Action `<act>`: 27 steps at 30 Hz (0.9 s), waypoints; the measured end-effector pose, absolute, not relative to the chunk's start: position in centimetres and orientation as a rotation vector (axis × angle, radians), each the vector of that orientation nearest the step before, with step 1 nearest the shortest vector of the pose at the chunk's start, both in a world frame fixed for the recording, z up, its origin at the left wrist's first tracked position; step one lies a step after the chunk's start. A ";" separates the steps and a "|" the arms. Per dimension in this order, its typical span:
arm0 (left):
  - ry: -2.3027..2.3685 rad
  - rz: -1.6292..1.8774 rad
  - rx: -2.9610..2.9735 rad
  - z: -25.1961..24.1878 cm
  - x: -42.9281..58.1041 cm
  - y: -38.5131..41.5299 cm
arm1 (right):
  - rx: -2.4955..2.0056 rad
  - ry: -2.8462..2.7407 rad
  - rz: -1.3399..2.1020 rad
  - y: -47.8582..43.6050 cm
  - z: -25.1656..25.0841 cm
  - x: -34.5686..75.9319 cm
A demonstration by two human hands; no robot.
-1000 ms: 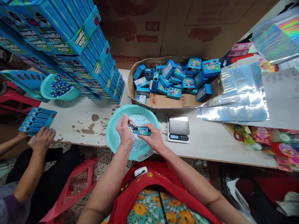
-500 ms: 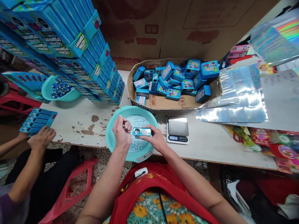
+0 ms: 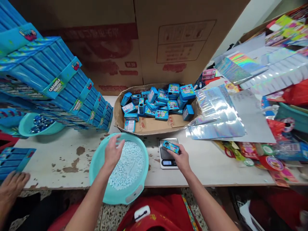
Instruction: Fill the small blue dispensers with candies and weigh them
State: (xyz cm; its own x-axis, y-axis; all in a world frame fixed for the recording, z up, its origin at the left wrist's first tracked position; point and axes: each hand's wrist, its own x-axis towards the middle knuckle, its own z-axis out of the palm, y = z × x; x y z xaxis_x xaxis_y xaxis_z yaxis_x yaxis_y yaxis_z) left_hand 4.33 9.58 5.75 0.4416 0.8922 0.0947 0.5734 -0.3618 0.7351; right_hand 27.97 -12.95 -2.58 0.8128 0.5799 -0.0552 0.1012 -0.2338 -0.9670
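Observation:
A small blue box (image 3: 170, 146) with a round hole in its narrow side is held in my right hand (image 3: 181, 156), over the metal plate of a small digital scale (image 3: 166, 156). Whether the box touches the plate, I cannot tell. My left hand (image 3: 113, 150) hovers above the turquoise basin (image 3: 95, 163), fingers apart and holding nothing. Many small pale blue candies (image 3: 127, 165) lie in the basin.
Behind the basin stands a cut cardboard box (image 3: 154, 128) with several small blue boxes. Tall stacks of blue packs (image 3: 69, 85) rise at left, beside a turquoise bowl (image 3: 51, 129) of shiny pieces. Holographic sheets (image 3: 216, 112) lie right. Another person's hand (image 3: 15, 184) is at far left.
My right hand has carried the blue box from over the basin to the scale. My left hand has opened and moved away from the box. The view has shifted right.

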 end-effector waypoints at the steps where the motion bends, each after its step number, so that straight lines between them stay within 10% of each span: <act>1: 1.198 0.686 2.166 6.4 6.6 11.4 | -1.788 -0.545 0.474 -13.0 -2.7 28.2; 10: 1.201 -0.104 2.571 3.6 20.6 23.0 | -1.854 -0.410 0.440 -20.5 -0.2 29.5; 19: 1.077 0.647 1.400 8.4 13.8 20.5 | -1.950 -0.544 0.388 -21.5 2.5 28.0; 27: 0.973 0.467 0.726 10.8 6.5 10.0 | -1.780 -1.030 0.150 -15.2 5.6 20.2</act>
